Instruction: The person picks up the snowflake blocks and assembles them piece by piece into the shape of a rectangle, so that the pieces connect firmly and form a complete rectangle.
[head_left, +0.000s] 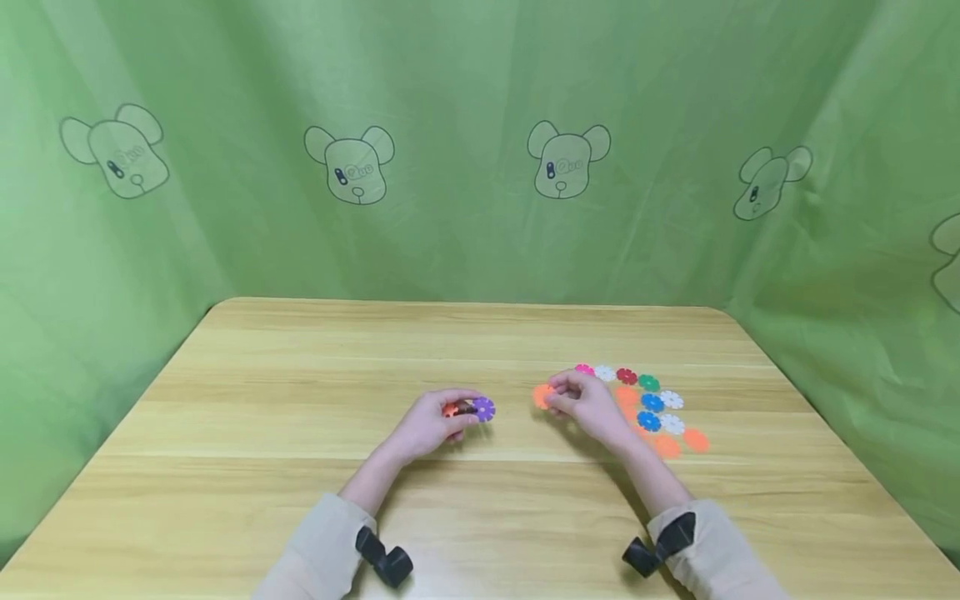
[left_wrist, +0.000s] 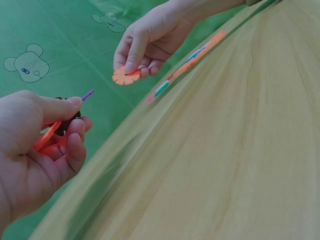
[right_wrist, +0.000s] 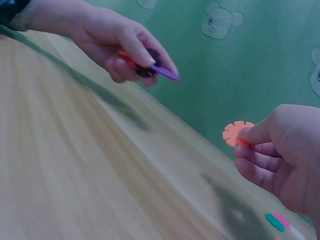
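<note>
My left hand (head_left: 429,423) holds a small joined chain of notched plastic discs above the table. In it are an orange disc (left_wrist: 48,135), a dark brown disc (right_wrist: 148,64) and a purple disc (head_left: 483,409) that sticks out past the fingertips toward the right. Between thumb and fingers, my right hand (head_left: 592,406) pinches a single orange notched disc (right_wrist: 236,134), also raised off the table. A gap separates that disc from the purple one. The fingers partly cover the chain in every view.
On the wooden table (head_left: 300,500), to the right of and behind my right hand, lie loose discs: a pink one (head_left: 584,369), a red one (head_left: 626,377), a green one (head_left: 648,382), and several blue, white and orange ones. A green curtain (head_left: 465,233) surrounds the table's back and sides.
</note>
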